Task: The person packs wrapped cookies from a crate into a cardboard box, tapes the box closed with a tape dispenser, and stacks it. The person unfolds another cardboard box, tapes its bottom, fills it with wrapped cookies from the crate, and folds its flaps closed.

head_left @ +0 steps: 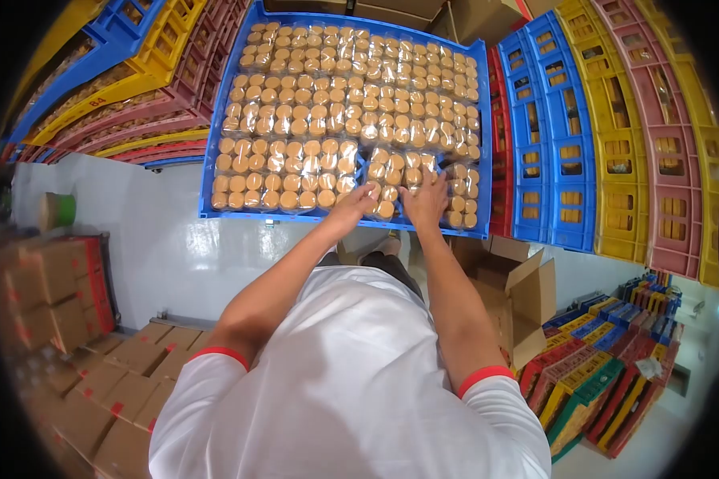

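A blue crate holds rows of clear-wrapped packs of round tan biscuits. At its near edge, right of the middle, my left hand has its fingers closed on the left side of a biscuit pack. My right hand lies on the neighbouring pack to the right, its fingers spread over the near end. Small gaps with the blue crate floor showing lie beside these packs. Another pack stands at the crate's near right corner.
Stacked coloured crates rise at the left, and more stacks at the right. An open cardboard box is below the crate on the right. Closed cartons cover the lower left. Further crates stand at the lower right.
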Motion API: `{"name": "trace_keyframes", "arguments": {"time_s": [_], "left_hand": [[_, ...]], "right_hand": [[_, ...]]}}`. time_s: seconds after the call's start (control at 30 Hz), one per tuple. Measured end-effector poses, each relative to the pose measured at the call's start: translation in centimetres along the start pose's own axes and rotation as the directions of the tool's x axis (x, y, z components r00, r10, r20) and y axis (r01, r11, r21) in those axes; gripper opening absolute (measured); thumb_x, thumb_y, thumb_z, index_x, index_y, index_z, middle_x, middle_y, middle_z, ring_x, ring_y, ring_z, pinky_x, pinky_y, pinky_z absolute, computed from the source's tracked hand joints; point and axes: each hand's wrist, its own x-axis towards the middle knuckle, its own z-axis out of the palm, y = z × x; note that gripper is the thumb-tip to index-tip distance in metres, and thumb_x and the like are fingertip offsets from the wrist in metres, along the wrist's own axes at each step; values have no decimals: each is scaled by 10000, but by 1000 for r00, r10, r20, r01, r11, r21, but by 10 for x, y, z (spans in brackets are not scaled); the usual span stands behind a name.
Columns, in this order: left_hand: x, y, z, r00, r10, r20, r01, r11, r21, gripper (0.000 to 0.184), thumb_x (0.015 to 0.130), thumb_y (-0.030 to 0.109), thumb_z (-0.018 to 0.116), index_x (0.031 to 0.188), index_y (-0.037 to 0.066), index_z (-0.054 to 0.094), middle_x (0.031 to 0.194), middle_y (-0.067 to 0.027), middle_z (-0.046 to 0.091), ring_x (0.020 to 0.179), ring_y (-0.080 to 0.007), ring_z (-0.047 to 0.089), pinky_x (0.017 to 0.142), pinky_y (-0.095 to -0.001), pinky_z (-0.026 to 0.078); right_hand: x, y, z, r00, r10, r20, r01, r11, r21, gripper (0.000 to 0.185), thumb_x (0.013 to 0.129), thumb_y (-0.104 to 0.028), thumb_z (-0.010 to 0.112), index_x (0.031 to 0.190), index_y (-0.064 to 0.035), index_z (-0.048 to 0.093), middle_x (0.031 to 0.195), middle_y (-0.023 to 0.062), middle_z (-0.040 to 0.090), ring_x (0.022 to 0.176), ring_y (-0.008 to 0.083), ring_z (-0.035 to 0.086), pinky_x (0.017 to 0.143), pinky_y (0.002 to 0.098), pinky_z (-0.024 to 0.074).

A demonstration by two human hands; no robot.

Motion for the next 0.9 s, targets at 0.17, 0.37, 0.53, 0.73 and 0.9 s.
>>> {"name": "trace_keyframes", "arguments": {"time_s": [0.17, 0.37, 0.53, 0.73, 0.9], "left_hand": [[-15, 14, -2, 1000, 30, 7, -30, 999, -37, 675, 1072, 425, 538, 1569, -11, 401, 1536, -185, 507, 1438, -271, 465, 1169, -384, 370], [15, 21, 17, 990, -49, 135, 99, 914, -393, 756, 1088, 586, 413, 1655, 106, 269, 1675, -103, 326, 1496, -287, 383, 1195, -471, 345], [41, 70, 58, 945, 41, 325, 92, 919, -383, 875, 1056, 709, 287, 1682, 114, 146, 1744, -105, 140, 1589, -309, 176, 1236, -571, 238], [53, 68, 79, 943, -72, 326, 154, 960, -234, 942, 1033, 760, 247, 1677, 81, 145, 1751, -111, 105, 1606, -278, 88, 1268, -570, 111], [101, -12, 99, 985, 13, 172, 30, 970, -243, 881, 1061, 692, 348, 1639, 32, 267, 1658, -109, 365, 1516, -242, 330, 1258, -370, 219]], "right_hand": [[20, 29, -10, 996, 84, 34, -90, 960, 265, 894, 781, -268, 827, 1565, -143, 417, 1470, 256, 510, 1314, 430, 531, 1103, 551, 433], [0, 85, -53, 845, 72, 530, -512, -177, 841, 583, 970, -237, 626, 1509, -69, 479, 1457, 146, 579, 1321, 303, 569, 1112, 460, 463], [1, 80, -25, 875, -68, 479, -470, -351, 810, 406, 1096, -233, 469, 1450, -44, 532, 1397, 95, 632, 1264, 265, 615, 1099, 440, 487], [18, 86, -11, 859, 39, 511, -474, -319, 821, 468, 1122, -329, 452, 1487, -39, 496, 1429, 121, 604, 1297, 266, 590, 1122, 430, 468], [20, 70, -24, 860, 50, 508, -476, -280, 834, 496, 1109, -386, 488, 1473, -51, 518, 1427, 112, 603, 1283, 250, 599, 1095, 420, 483]]}}
